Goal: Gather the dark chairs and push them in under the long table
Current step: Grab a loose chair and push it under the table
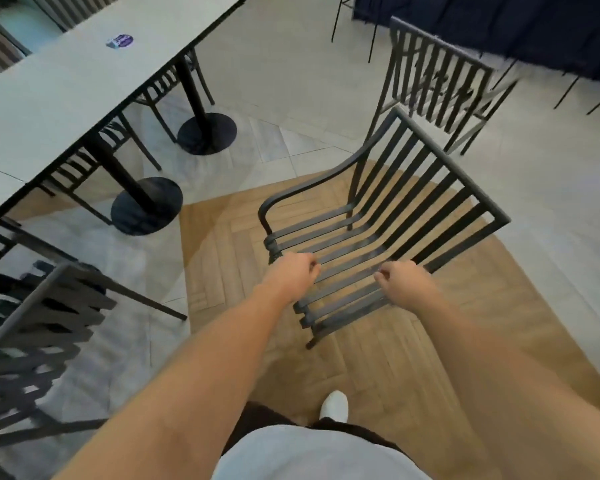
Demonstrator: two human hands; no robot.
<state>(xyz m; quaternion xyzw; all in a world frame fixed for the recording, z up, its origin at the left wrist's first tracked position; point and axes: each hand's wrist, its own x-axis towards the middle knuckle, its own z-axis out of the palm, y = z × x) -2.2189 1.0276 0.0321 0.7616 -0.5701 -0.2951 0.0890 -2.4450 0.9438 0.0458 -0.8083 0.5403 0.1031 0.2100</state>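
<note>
Head view of chair gathering. A dark slatted chair (388, 216) stands tilted on the wood-pattern floor (378, 358), its back toward the upper right and its seat front toward the person. The left hand (290, 271) curls its fingers over a seat slat near the armrest side; the right hand (400, 282) curls likewise over a slat at the seat's other side, thumb and fingertips just visible at the slat edge. Gripping both sides of the seat probably keeps the chair from swinging as it is dragged or lifted, and the tilt suggests its weight is partly taken by the arms. The long table (66, 84) lies well apart, at upper left, on two round-footed pedestals (207, 133); several chairs already sit tucked beneath it. A second loose chair (437, 88) stands just behind the held one, and a third (39, 341), blurred, is near at lower left. A purple object (120, 40) rests on the tabletop. The held chair must likely be turned before it can slide under.
</note>
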